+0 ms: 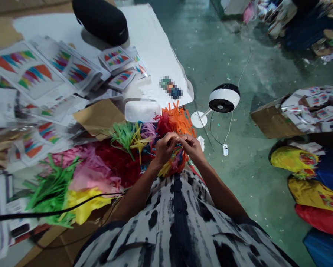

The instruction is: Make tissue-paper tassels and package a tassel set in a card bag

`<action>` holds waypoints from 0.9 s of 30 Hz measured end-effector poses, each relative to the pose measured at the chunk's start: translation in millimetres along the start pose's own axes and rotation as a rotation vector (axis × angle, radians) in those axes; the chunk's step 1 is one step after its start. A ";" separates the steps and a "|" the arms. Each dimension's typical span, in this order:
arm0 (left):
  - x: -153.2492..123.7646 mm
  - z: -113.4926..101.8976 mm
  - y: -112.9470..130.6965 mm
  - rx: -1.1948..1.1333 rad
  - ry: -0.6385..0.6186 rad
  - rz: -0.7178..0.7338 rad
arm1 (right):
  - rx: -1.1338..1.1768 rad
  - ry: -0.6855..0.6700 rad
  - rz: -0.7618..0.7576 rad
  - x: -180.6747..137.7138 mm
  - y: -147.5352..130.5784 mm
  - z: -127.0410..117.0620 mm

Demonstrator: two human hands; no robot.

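My left hand [165, 147] and my right hand [192, 145] meet in front of my chest, fingers pinched together on a bundle of coloured fringed paper strips [175, 160] that hangs below them. Right behind the hands lie an orange fringed bunch [180, 119], a red one [163, 124], and green and yellow ones [127, 136]. Both hands are closed around the bundle's top; what the fingertips pinch is too small to make out.
Piles of pink, red, green and yellow fringed paper [80, 174] cover the table to my left, with printed sheets [29, 70], a white box [142, 110] and a black bag [101, 19]. A small white fan [223, 98] stands on the green floor; boxes and bags sit at right.
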State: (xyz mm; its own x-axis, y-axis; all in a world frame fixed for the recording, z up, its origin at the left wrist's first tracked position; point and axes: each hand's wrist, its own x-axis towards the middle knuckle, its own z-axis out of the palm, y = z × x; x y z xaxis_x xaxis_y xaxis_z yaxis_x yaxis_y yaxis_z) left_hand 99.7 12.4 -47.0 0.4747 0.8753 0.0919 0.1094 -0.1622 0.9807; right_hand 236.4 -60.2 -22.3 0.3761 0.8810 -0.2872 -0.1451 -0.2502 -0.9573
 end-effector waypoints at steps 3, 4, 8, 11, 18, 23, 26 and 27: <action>-5.0 0.0 -14.1 -0.009 -0.113 -0.029 | 0.075 0.034 0.047 -2.5 -1.0 -4.6; -7.8 -0.1 -20.4 0.010 -0.178 -0.021 | 0.098 0.052 0.059 -2.9 -1.3 -7.8; -22.1 -0.9 -46.6 0.087 -0.346 -0.042 | 0.157 0.104 0.092 -3.4 -1.3 -24.3; -29.2 -1.6 -60.8 0.112 -0.333 -0.126 | 0.149 0.110 0.138 -3.9 -0.2 -33.4; -4.2 -10.7 -79.7 0.274 -0.382 -0.314 | 0.086 0.112 0.155 -3.8 -1.8 -36.2; 14.9 -19.0 -80.3 0.561 -0.274 -0.428 | 0.055 0.095 0.114 -2.3 -5.7 -41.9; 16.4 -22.7 -76.0 0.701 -0.144 -0.441 | 0.053 0.097 0.118 -1.4 -3.2 -45.0; 16.6 -23.4 -74.9 0.738 -0.101 -0.434 | 0.054 0.100 0.121 -1.0 -1.5 -45.4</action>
State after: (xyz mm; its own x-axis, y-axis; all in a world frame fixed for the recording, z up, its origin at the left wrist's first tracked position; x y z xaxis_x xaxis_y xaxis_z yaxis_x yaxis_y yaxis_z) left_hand 78.9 49.8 -114.9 0.3311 0.8894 -0.3152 0.8220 -0.1077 0.5593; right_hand 277.8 -78.9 -22.1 0.4416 0.8008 -0.4047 -0.2431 -0.3274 -0.9131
